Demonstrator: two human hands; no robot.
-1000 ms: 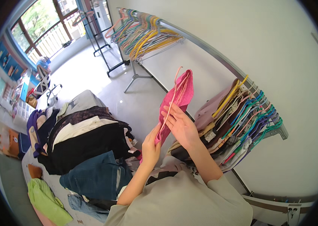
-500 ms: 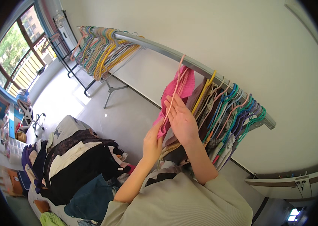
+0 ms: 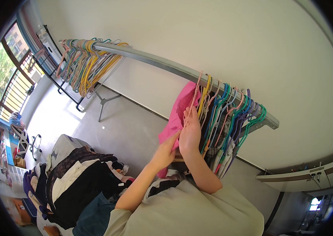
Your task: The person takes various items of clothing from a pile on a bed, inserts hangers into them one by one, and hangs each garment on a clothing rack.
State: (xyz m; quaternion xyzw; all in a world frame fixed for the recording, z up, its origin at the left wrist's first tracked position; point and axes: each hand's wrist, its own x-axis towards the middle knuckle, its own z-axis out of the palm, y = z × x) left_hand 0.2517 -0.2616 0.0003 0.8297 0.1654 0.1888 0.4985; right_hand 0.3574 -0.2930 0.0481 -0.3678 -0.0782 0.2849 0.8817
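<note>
A pink garment (image 3: 178, 108) hangs on a pink hanger (image 3: 195, 92) hooked over the metal rail (image 3: 150, 59). My left hand (image 3: 165, 152) is closed on the garment's lower part near the hanger's lower corner. My right hand (image 3: 190, 131) is turned edge-on, its fingers bunched against the side of the hanger. Part of those fingers is hidden behind the hand. Right beside the pink hanger, yellow hangers (image 3: 204, 94) begin a tight row of hung clothes (image 3: 223, 135).
Many bare hangers (image 3: 89, 67) crowd the rail's far left end. A heap of clothes (image 3: 83, 181) lies at the lower left. A black rack (image 3: 66, 92) stands near the window (image 3: 11, 65), and a white cabinet (image 3: 312, 181) is at the right.
The pink hanger and garment have shifted right along the rail, up against the yellow hangers. My right hand has turned from palm showing to edge-on. The view has shifted too.
</note>
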